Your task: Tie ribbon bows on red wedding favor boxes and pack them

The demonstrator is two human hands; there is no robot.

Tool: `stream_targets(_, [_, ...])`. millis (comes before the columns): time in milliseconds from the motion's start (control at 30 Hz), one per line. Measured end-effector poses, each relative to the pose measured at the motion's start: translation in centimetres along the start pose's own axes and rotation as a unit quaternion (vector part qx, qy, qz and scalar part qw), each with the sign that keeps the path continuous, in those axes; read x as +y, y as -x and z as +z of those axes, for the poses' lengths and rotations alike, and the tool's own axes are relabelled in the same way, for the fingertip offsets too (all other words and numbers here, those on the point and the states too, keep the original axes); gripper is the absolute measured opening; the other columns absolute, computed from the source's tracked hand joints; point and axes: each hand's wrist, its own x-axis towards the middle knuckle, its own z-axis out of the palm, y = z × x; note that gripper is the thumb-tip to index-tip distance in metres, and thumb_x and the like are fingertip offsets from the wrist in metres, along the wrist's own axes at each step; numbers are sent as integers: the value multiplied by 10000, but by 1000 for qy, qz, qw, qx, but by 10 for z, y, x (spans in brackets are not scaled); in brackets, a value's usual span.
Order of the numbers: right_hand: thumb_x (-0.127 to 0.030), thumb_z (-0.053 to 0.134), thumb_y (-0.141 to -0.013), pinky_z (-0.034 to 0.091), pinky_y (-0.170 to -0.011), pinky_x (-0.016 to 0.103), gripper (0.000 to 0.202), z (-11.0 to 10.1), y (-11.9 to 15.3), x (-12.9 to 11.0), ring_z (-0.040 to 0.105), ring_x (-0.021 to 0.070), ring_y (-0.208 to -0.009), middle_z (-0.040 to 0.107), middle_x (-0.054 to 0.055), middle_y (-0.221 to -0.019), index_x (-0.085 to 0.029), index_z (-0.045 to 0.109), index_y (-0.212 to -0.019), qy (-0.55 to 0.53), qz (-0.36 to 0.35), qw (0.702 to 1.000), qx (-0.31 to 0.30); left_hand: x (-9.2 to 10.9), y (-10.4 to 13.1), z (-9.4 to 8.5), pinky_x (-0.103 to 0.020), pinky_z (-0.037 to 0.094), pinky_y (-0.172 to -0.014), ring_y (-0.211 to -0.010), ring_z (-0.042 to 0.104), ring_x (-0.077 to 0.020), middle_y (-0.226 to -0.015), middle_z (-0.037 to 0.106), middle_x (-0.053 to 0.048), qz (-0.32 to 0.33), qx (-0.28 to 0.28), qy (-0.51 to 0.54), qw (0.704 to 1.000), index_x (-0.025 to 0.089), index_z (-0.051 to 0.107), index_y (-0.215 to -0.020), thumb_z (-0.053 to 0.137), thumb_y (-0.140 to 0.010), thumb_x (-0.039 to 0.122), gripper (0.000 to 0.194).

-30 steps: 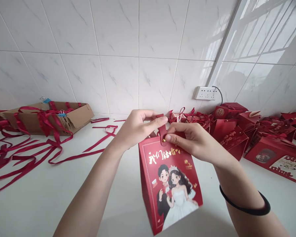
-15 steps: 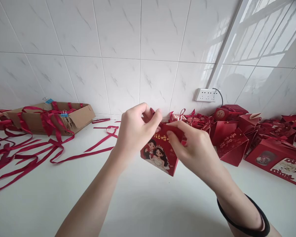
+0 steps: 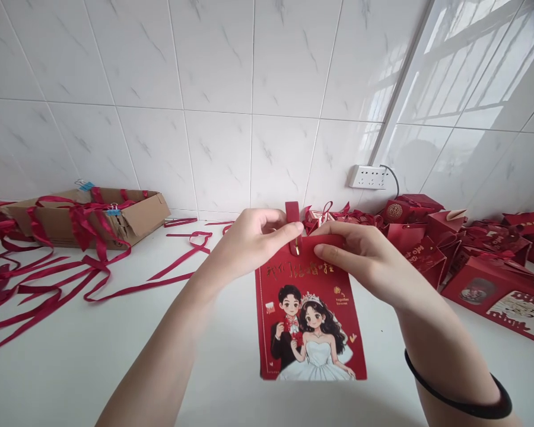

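A red gift bag (image 3: 311, 320) printed with a cartoon bride and groom and gold lettering faces me in the middle of the view. At its top stands a short dark red handle strap (image 3: 292, 212) with a small gold-coloured fastener. My left hand (image 3: 262, 240) is closed, its thumb and fingers pinching the strap just above the bag's top edge. To the right of the strap, my right hand (image 3: 356, 252) grips that top edge, thumb in front and fingers behind. Whatever lies behind the bag's front panel is hidden.
A cardboard box (image 3: 142, 216) with blue binder clips and red ribbons stands at the left. Loose ribbons (image 3: 48, 296) spread over the white table (image 3: 222, 373). Several red gift boxes and bags (image 3: 476, 284) crowd the right side, below a wall socket (image 3: 369, 177).
The bag has turned from a tilted angle to face me upright, so its whole front shows lower in the view. The handle strap now stands in sight between my hands.
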Motion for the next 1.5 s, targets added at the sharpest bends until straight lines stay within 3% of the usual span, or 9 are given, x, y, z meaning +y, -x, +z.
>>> stream_targets(100, [-303,559,-838,471,-438,222,144,1,3,-3,620,143,-558,651,19,-696,-176,621,-863,9,-8,1000,-14,2,1,1,-237,322,-445,-498,470,-104,-575,538,11,-5,14,-1,1000,178,628,-664,554,-836,447,328])
stream_targets(200, [-308,574,-845,511,-490,234,138,6,5,-4,655,157,-641,683,24,-796,-200,613,-921,79,-62,994,33,3,3,3,-224,247,-429,-474,350,-73,-533,409,40,4,44,-8,999,171,545,-589,569,-832,456,376])
stream_targets(400, [-213,633,-804,550,-669,279,164,20,9,-4,661,172,-811,678,29,-933,-225,574,-957,279,-234,911,196,6,5,9,-215,255,-439,-504,349,-75,-555,427,38,41,97,-1,994,176,571,-617,578,-835,459,357])
stream_targets(600, [-156,579,-829,541,-661,292,129,29,8,-3,642,163,-773,642,47,-905,-204,601,-947,339,-311,852,250,9,9,13,-205,253,-425,-485,346,-71,-517,425,42,69,146,-17,987,172,583,-610,604,-830,431,340])
stream_targets(733, [-120,556,-840,533,-658,276,142,29,9,-3,634,148,-750,645,32,-869,-216,615,-926,351,-337,832,265,10,11,14,-215,249,-419,-484,332,-78,-519,425,29,68,156,-44,984,161,572,-603,552,-847,493,412])
stream_targets(900, [-111,530,-867,529,-682,273,160,25,12,-5,631,141,-761,644,27,-873,-231,615,-930,335,-326,852,235,11,12,15,-228,244,-422,-486,337,-86,-519,419,22,66,153,-55,985,165,556,-588,522,-855,522,447])
stream_targets(1067, [-150,546,-877,505,-615,264,103,24,12,-6,606,136,-678,636,12,-779,-232,608,-861,319,-300,862,257,12,13,16,-230,260,-418,-475,359,-87,-511,453,26,73,150,-52,985,171,564,-596,534,-857,491,415])
stream_targets(1333, [-280,625,-837,500,-539,228,83,21,13,-9,650,147,-682,705,14,-831,-207,644,-872,169,-183,946,205,17,15,17,-214,294,-435,-460,380,-74,-492,479,40,101,153,-61,981,175,598,-597,566,-863,399,349])
stream_targets(1500, [-220,618,-830,534,-631,262,34,17,15,-9,664,168,-770,703,9,-870,-225,650,-839,197,-215,937,190,19,16,18,-212,278,-422,-451,347,-73,-468,417,45,110,178,-84,974,172,555,-576,554,-870,405,375])
